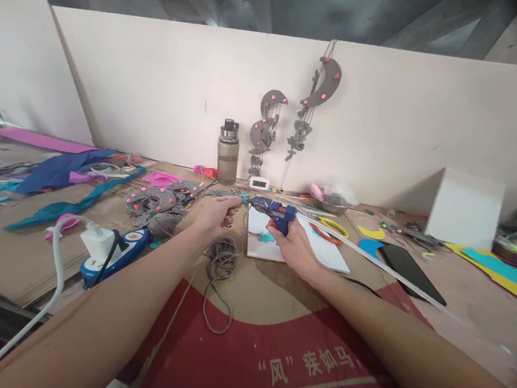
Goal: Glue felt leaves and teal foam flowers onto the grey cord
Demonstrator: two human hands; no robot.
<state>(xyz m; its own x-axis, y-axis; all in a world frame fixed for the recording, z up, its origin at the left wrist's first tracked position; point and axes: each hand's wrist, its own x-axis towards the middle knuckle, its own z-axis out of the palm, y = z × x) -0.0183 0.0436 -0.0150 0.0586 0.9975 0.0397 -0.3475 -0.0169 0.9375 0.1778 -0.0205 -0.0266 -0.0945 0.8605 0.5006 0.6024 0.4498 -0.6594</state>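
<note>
1. Head view, hands: the right hand (292,245) has its grip closed around a blue glue gun (274,210), nozzle pointing left toward the left hand (215,213). The left hand pinches a small teal piece (244,199) between its fingertips, right at the nozzle tip — whether they touch is too small to tell.
2. Head view, under the hands: a white sheet (327,251) lies on the table (258,290), with a small teal scrap (266,237) on it beside the right hand. A coil of grey yarn (221,259) sits just left of the sheet, its loose end trailing toward the camera.
3. Head view, surroundings: a water bottle (228,152) stands by the back wall — grey crescent ornaments (322,89) with pink dots hang above. A power strip (114,255) with a white charger lies at left; yellow-handled scissors (331,228) lie right of the sheet.
</note>
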